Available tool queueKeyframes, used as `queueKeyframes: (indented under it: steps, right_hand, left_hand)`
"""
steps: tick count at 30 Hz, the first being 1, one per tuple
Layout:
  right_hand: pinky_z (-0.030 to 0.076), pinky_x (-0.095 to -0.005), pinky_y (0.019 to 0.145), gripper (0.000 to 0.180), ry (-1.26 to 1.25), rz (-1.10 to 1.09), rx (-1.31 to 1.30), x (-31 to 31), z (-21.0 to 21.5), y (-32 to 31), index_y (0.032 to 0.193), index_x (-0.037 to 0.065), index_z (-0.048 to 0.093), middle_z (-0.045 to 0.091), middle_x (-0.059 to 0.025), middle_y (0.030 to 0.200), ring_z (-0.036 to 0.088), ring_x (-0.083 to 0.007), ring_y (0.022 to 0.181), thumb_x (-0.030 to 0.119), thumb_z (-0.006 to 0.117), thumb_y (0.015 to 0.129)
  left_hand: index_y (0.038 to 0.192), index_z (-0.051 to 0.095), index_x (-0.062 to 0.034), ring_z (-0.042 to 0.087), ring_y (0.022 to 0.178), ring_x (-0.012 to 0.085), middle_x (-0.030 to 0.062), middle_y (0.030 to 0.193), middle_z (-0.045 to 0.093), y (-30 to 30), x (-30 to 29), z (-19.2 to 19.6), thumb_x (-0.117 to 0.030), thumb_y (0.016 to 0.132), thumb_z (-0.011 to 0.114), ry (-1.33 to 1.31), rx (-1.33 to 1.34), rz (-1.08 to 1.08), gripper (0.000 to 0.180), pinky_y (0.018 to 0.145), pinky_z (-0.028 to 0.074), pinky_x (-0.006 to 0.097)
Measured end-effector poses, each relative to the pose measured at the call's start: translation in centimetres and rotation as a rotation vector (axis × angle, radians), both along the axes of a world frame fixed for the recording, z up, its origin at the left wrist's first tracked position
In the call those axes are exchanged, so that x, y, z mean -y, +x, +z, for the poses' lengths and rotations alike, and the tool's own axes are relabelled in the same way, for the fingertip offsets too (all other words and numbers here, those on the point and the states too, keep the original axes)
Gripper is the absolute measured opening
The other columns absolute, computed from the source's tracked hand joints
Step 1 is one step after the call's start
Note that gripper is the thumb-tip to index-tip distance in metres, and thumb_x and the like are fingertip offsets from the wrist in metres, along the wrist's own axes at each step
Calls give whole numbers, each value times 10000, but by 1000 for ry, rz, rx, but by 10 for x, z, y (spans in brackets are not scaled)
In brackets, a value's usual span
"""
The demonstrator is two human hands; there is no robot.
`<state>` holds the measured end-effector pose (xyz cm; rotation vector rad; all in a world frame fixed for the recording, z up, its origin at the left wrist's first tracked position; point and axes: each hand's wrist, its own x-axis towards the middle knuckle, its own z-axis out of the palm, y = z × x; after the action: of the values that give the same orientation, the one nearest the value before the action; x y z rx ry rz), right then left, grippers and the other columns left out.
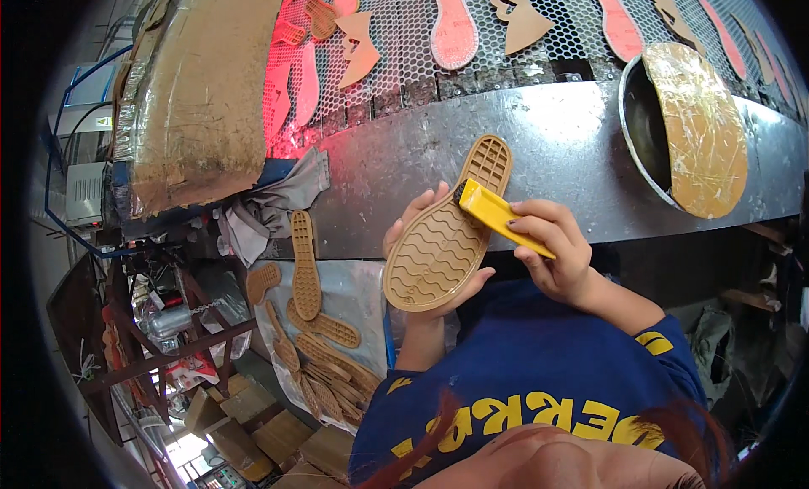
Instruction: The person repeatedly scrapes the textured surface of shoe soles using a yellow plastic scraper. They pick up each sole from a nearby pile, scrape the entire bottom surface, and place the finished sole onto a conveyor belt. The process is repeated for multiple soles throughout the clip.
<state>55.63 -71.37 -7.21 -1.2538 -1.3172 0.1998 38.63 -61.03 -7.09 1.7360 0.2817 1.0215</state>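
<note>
My left hand (462, 298) holds a tan shoe sole (434, 253) from behind, its fingers along the left edge and its thumb at the lower right. The patterned tread of the sole faces up, with wavy ridges on the wide part and a grid at the narrow end. In my right hand (558, 251) is a yellow block-like tool (499, 217), gripped between thumb and fingers. The dark tip of this tool meets the middle of the sole, near its left edge. Whether the tip is bristle or something else is too small to tell.
Ahead runs a metal ledge (371, 164), then a mesh conveyor (396, 51) carrying pink and tan shoe pieces. A round pan (642, 122), half covered by a tan board (706, 135), stands right. Several soles (337, 367) lie left, below a grey cloth (263, 212). Cardboard boxes (282, 434) sit lower.
</note>
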Motion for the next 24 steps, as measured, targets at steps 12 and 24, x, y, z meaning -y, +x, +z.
queueKeyframes:
  steps: [12, 24]
  right_hand:
    - [576, -337, 654, 381, 254, 165, 135, 4, 20, -8, 1011, -55, 632, 627, -235, 1022, 674, -320, 808, 269, 727, 835]
    - [572, -339, 722, 349, 192, 183, 139, 6, 22, 6, 1019, -51, 629, 624, -231, 1070, 668, -317, 891, 247, 708, 857]
  left_hand:
    - [1454, 167, -192, 395, 1340, 352, 223, 1431, 322, 41, -1, -14, -107, 726, 836, 114, 1, 120, 993, 1092, 402, 473]
    - [1437, 193, -176, 369, 1357, 363, 233, 1442, 307, 49, 5, -27, -141, 731, 837, -199, 151, 3, 957, 1103, 382, 483]
